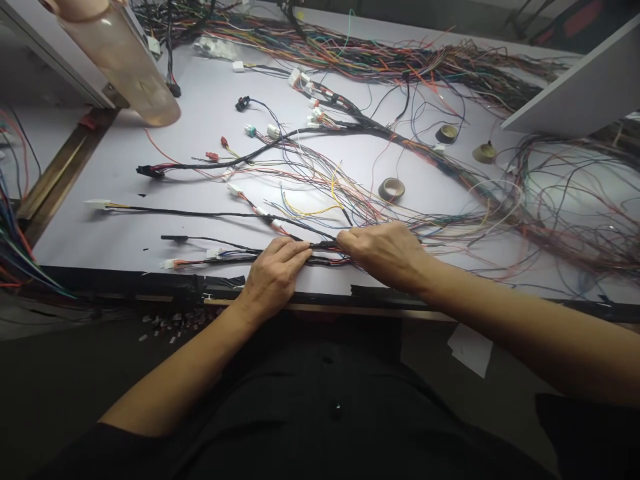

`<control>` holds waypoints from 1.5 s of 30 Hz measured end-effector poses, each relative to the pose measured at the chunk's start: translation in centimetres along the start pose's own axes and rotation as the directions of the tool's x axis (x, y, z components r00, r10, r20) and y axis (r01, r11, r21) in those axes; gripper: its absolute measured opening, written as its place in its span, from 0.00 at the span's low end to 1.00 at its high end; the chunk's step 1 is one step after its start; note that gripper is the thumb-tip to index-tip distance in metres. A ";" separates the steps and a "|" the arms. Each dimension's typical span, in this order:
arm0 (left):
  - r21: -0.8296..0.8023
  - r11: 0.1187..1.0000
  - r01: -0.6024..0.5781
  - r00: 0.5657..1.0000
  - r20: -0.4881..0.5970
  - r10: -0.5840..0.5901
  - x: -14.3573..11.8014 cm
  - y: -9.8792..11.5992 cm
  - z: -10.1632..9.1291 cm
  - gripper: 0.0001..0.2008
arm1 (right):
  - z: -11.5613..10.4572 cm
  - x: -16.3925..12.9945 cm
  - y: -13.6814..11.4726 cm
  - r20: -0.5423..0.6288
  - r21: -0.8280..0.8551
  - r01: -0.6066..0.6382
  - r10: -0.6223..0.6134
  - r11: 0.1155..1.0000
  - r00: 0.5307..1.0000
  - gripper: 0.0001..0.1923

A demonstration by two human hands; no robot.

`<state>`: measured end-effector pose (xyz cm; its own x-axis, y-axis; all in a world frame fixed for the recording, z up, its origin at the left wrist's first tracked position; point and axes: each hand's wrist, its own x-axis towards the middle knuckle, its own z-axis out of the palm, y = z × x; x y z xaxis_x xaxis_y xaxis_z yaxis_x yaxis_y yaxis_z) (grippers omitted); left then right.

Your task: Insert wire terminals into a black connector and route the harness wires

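Observation:
Near the table's front edge, my left hand (277, 270) presses down over black-taped branches of a wire harness (327, 245), its fingers together on them. My right hand (383, 252) is closed around the same bundle just to the right; the fingertips are hidden beneath the hand. Between the hands a short taped stretch of the bundle shows. Leftward from it run thin branches ending in a long white connector (97, 204), a black sleeve end (174, 238) and a white-and-orange connector (173, 264). Loose coloured wires (425, 223) fan out behind my right hand.
A thicker taped harness trunk (370, 125) crosses behind. Tape rolls (391, 189) lie at centre right, and a heap of wires (310, 43) spans the back. A cloudy cylinder (135, 73) stands at upper left; a white panel (575, 77) juts in at right.

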<state>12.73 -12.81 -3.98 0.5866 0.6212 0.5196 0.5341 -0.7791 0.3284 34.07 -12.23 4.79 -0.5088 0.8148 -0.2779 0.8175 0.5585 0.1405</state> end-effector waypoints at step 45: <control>0.223 0.970 0.093 0.949 0.276 -0.154 5.1 0.6 -0.3 0.11 | 5.7 0.3 14.5 -0.385 0.136 -0.489 0.501 0.862 0.775 0.20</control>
<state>15.84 -10.17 -0.91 0.6422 0.7328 0.2250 0.7086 -0.6794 0.1905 47.28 -4.77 1.33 -0.0888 0.9712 0.2211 0.9899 0.0615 0.1275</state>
